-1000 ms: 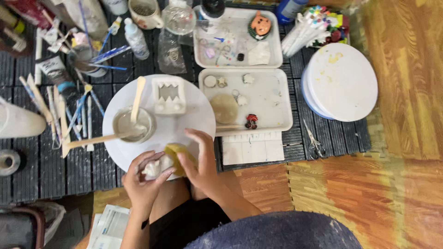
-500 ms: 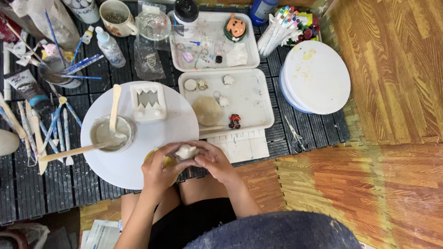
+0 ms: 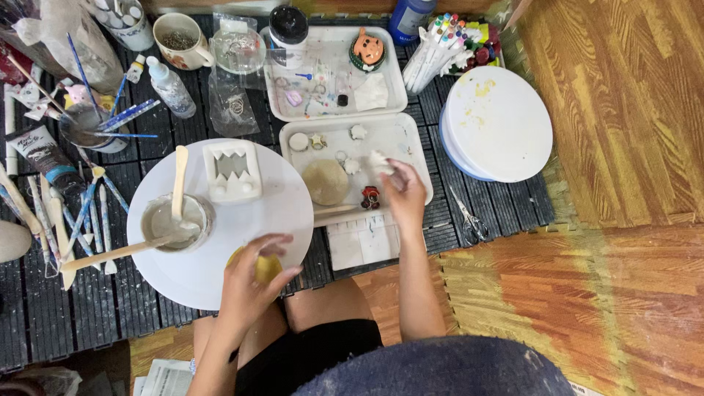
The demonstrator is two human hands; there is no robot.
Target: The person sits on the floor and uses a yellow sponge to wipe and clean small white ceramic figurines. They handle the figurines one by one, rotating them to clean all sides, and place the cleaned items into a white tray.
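Note:
My left hand [image 3: 249, 282] grips a yellow sponge-like piece [image 3: 265, 267] over the near edge of a round white board [image 3: 242, 220]. My right hand [image 3: 402, 192] reaches over the nearer white tray [image 3: 411, 147] and holds a small white cast piece [image 3: 380, 161] at its fingertips. On the board stand a white mould [image 3: 232, 171] with jagged openings and a cup of grey paste [image 3: 174, 220] with a wooden stick in it. Several small white casts [image 3: 357, 132] and a round beige lump [image 3: 325, 182] lie in that tray.
A second white tray [image 3: 392, 92] with small trinkets sits behind. A stack of round white boards [image 3: 499, 121] lies to the right, markers [image 3: 440, 40] behind it, scissors [image 3: 469, 220] near the mat edge. Brushes [image 3: 81, 213], jars and a mug [image 3: 180, 37] crowd the left.
My hands were together at the board's near edge. Now my right hand has gone out to the nearer tray with a white piece, while the left stays with the yellow piece.

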